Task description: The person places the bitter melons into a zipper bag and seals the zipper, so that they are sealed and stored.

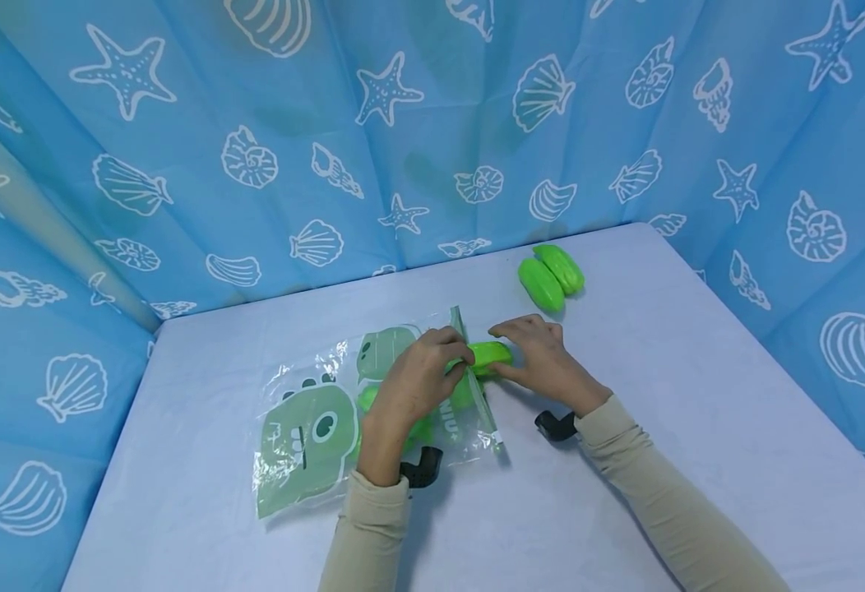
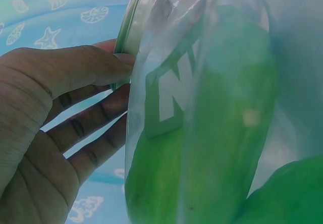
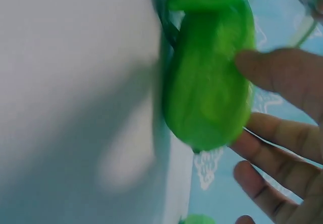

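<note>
Blue curtain (image 1: 440, 115) is hanging behind our desk (image 1: 669, 329). Head view: green fruit (image 1: 490, 355) is protruding at the clear bag (image 1: 307, 440)'s right end. Left wrist: our left grip (image 2: 40, 90) is pinching the bag's rim (image 2: 132, 22). Right wrist: our right grip (image 3: 298, 168) is gaping, thumb (image 3: 262, 67) touching the fruit.

From head: looking down-forward across table (image 1: 669, 345), wide. From left wrist: tight on bag (image 2: 174, 90). From right: tight, rolled sideways, on green object (image 3: 207, 93) shared with head.

- Wide bare lane on the bench (image 1: 684, 353), right of the right hand (image 1: 547, 362)!
- Beyond that hand, two green vegetables (image 1: 542, 284) block!
- Left, a bag (image 1: 302, 440) sprawls!
</note>
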The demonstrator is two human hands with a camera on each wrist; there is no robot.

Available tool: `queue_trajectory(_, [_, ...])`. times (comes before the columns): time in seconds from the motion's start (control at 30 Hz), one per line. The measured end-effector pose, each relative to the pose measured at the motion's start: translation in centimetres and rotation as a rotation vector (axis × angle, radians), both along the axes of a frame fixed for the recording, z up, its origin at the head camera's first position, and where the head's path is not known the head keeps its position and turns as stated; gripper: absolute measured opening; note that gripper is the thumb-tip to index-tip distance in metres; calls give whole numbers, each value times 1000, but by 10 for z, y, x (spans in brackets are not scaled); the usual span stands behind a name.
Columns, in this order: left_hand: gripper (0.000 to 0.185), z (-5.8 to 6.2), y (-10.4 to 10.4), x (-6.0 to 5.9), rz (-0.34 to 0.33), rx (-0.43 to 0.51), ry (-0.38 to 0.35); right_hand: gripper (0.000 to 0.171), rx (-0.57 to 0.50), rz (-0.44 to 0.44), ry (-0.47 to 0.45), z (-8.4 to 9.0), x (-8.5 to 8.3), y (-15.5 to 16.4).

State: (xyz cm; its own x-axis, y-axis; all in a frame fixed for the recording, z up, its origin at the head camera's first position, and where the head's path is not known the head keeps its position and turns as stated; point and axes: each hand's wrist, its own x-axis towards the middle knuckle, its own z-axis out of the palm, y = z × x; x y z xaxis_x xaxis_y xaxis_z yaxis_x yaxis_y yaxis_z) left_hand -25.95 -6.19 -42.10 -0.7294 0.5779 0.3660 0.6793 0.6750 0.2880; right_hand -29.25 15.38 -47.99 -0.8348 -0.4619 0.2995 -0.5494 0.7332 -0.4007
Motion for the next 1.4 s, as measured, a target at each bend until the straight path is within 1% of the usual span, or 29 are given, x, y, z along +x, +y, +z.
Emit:
queue_trajectory(0.23, [10,0,0,0,0,-4,-13,61,32,-46,-43,5,-2,10])
queue_trajectory(0.3, [10,0,0,0,6,-7,-18,57,41,-54,-48,5,-2,11])
queue_trajectory(0.37, [11,0,0,0,8,-8,-20,49,43,-52,-51,4,-2,11])
queue_trajectory(0.53, [11,-1,0,0,6,-1,-20,34,7,-15,-35,1,-2,8])
queue_trajectory(0.67, [10,-1,0,0,1,6,-13,29,-41,18,-30,1,-1,3])
queue_trajectory(0.83, [9,-1,-1,0,-8,8,-1,24,-62,59,-56,-3,-1,-5])
queue_trajectory(0.97, [9,-1,-1,0,-6,1,-2,23,-82,99,-72,-4,1,-8])
queue_trajectory(1.13, [10,-1,-1,-1,-13,1,-2,26,-145,139,-111,-3,3,-10])
queue_trajectory(1.27, [11,-1,0,-1,-18,1,6,27,-204,144,-150,-4,5,-13])
queue_trajectory(1.4, [10,-2,0,-1,-14,0,3,29,-222,144,-169,-6,7,-16])
